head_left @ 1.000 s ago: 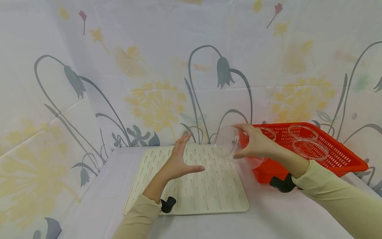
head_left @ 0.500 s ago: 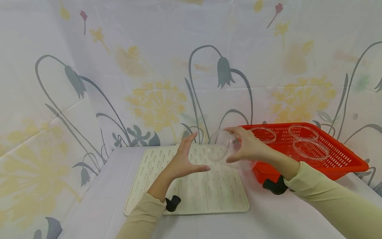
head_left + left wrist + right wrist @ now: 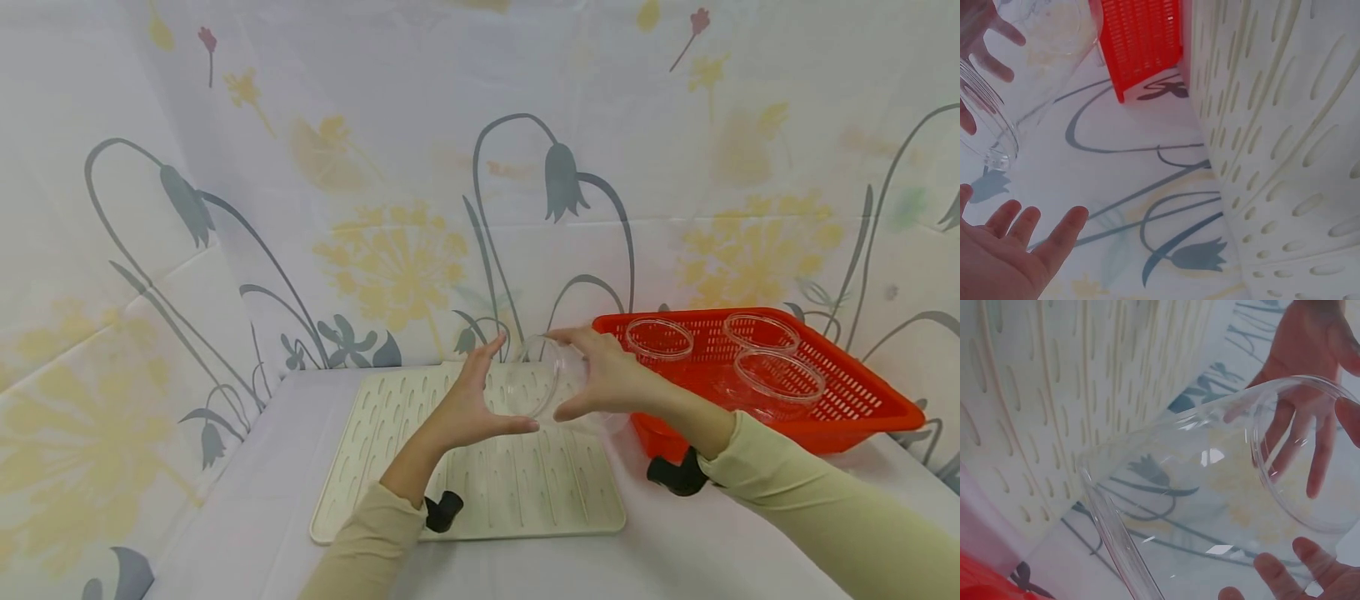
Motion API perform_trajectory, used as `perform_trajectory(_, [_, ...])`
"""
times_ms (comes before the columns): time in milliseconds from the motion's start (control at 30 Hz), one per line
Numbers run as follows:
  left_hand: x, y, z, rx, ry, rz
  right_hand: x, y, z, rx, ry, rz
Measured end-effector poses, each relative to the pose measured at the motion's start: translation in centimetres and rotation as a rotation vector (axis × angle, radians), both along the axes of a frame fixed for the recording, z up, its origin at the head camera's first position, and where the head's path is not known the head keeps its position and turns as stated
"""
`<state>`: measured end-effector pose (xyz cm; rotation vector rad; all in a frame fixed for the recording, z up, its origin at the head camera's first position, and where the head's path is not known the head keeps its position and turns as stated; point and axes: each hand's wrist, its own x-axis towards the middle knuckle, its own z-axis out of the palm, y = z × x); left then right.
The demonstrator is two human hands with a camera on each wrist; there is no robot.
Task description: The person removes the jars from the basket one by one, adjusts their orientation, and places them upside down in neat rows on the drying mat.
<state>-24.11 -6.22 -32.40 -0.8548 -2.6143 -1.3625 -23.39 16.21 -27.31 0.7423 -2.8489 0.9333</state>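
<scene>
A clear, wide, see-through jar (image 3: pixel 534 387) hangs on its side above the pale mat. My right hand (image 3: pixel 618 375) grips it from the right, thumb below and fingers above. Facing its left end, my left hand (image 3: pixel 468 408) is spread with thumb and fingers apart. In the left wrist view a gap shows between the left hand (image 3: pixel 1010 256) and the jar's thick round rim (image 3: pixel 1007 134). The jar (image 3: pixel 1172 494) fills the middle of the right wrist view, and the left hand (image 3: pixel 1310 356) shows beyond and through its rounded end.
A ribbed cream drying mat (image 3: pixel 480 500) lies on the white-covered table (image 3: pixel 247 467). To its right stands a red perforated plastic basket (image 3: pixel 862 396) with several clear round-rimmed containers (image 3: pixel 780 375) inside. Behind hangs a flower-printed cloth (image 3: pixel 420 125).
My right hand has carried the jar left, away from the basket and over the mat. My left hand has shifted a little right, so the two are closer together.
</scene>
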Motion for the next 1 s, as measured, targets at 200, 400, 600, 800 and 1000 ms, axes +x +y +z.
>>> perform_trajectory(200, [0.0, 0.4, 0.0, 0.025, 0.012, -0.040, 0.1, -0.7, -0.3, 0.040, 0.012, 0.005])
perform_trajectory(400, [-0.1, 0.6, -0.1, 0.047, 0.054, -0.084, 0.4, -1.1, -0.4, 0.088, 0.064, 0.014])
perform_trajectory(600, [0.0, 0.5, 0.0, 0.063, 0.032, -0.090, 0.4, -1.1, -0.5, 0.092, 0.056, 0.023])
perform_trajectory(800, [0.2, 0.0, 0.2, 0.107, 0.002, -0.093, 0.8, -1.2, -0.6, 0.076, 0.057, -0.006])
perform_trajectory(1000, [0.2, -0.6, 0.0, 0.155, -0.041, -0.089, 1.4, -0.2, -0.8, -0.067, 0.052, -0.055])
